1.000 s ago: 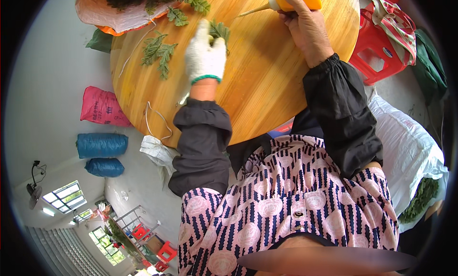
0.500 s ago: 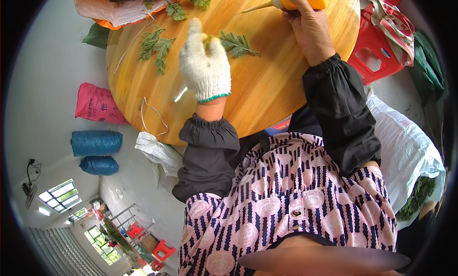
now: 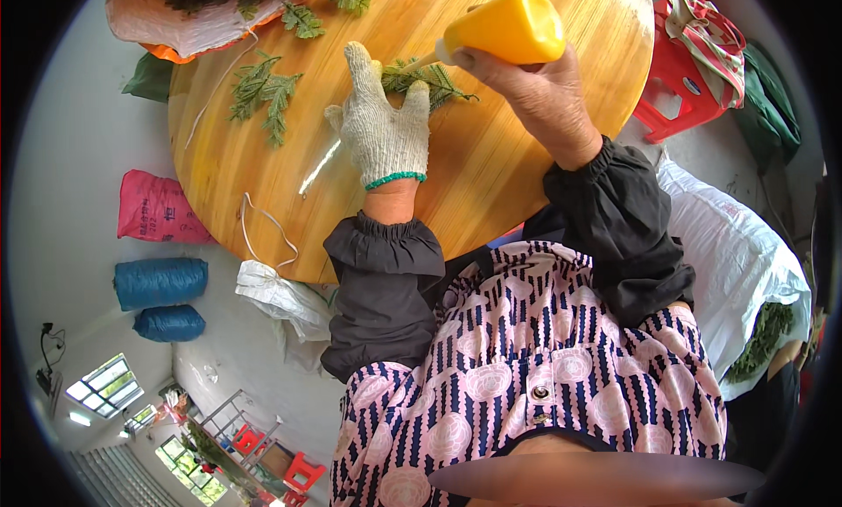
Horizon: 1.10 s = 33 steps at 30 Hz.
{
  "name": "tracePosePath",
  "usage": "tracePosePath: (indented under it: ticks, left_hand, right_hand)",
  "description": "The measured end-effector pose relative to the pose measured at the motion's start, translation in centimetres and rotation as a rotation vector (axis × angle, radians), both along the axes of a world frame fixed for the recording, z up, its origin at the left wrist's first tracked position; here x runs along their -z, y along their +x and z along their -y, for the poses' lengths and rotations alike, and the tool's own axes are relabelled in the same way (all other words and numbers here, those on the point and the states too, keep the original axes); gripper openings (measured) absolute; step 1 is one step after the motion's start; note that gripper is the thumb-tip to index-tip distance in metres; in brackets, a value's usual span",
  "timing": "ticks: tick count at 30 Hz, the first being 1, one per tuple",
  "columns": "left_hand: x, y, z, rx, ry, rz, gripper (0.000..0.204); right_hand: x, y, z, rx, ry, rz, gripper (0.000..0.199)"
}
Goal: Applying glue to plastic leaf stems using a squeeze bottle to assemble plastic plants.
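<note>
My left hand (image 3: 381, 125), in a white knitted glove with a green cuff edge, is over the table. Its forefinger stretches outward, while the thumb and another finger hold a feathery green leaf sprig (image 3: 449, 92) between them. Part of the sprig is hidden behind the thumb. My bare right hand (image 3: 548, 103) is wrapped round a yellow squeeze bottle (image 3: 509, 26), tilted with its long thin nozzle pointing left and down. The nozzle tip is at the sprig, close to the glove; whether they touch I cannot tell.
More sprigs (image 3: 267, 95) lie on the round wooden table (image 3: 500, 182), left of my glove. At the far left sits an open bag (image 3: 175, 24) of dark plant material. A red stool (image 3: 671, 95) with a striped bag stands right; a white sack (image 3: 732, 244) is beside me.
My right hand has brought the yellow bottle left and nearer, its nozzle now over the sprig by my left hand. My gloved hand has turned a little and its fingers have spread more.
</note>
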<state>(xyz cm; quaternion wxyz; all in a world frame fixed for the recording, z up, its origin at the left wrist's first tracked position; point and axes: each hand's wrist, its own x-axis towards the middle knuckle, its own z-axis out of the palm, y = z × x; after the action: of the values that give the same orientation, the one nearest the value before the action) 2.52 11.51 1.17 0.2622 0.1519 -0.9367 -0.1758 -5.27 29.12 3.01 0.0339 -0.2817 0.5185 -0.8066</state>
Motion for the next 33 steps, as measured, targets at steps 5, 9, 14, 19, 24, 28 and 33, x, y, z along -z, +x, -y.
tracePosePath:
  ticks: [5, 9, 14, 19, 24, 28, 33]
  left_hand:
    - [0.0, 0.2, 0.0, 0.013, 0.001, 0.041, 0.098]
    - [-0.4, 0.3, 0.3, -0.001, 0.014, 0.109, 0.098]
    - [-0.2, 0.2, 0.4, 0.005, -0.084, 0.069, 0.092]
    - [0.0, 0.1, 0.5, 0.01, -0.042, 0.126, 0.095]
    - [-0.1, 0.2, 0.4, 0.022, -0.056, 0.11, 0.089]
    - [0.1, 0.0, 0.6, 0.022, -0.08, 0.1, 0.088]
    - [0.4, 0.1, 0.7, 0.01, -0.128, 0.079, 0.085]
  right_hand:
    - [0.8, 0.0, 1.4, 0.001, 0.043, -0.028, 0.031]
    - [0.4, -0.1, 1.5, -0.015, 0.086, -0.121, 0.032]
    - [-0.6, 0.3, 0.9, 0.038, 0.145, -0.144, 0.031]
    - [-0.8, 0.7, 0.4, 0.065, 0.216, -0.11, 0.03]
    - [-0.7, 1.2, 0.0, 0.156, 0.228, -0.133, 0.029]
    - [-0.7, 1.9, -0.8, 0.142, 0.244, -0.041, 0.028]
    - [-0.1, 2.7, -1.0, 0.169, 0.189, -0.075, 0.028]
